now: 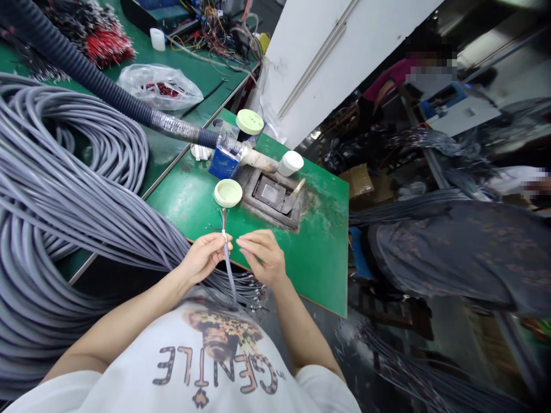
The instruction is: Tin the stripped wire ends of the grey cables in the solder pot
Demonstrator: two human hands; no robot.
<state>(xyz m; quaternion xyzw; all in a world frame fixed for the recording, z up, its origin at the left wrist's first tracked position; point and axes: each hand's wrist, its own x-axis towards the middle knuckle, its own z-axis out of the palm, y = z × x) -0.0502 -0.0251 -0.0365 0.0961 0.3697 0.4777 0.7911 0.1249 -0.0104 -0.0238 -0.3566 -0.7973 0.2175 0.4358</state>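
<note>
My left hand (208, 255) pinches a grey multi-core cable (229, 268) close to its stripped end. Thin coloured wires (222, 218) fan out from that end, just short of a pale green round lid (228, 193) on the green board. To the right of the cable, my right hand (263, 256) is raised with thumb and fingertips drawn together. Whether anything small sits between those fingertips is too fine to see. Beyond both hands lies a solder pot (271, 195) with a dark, crusted frame and a scraper (294, 197) resting across its corner.
Big coils of grey cable (86, 189) fill the left side. A ribbed hose (99, 89) runs to a nozzle above the pot, beside a blue box (224, 162) and a white cup (291, 163). A plastic bag (159, 86) lies behind. Other people work at the right.
</note>
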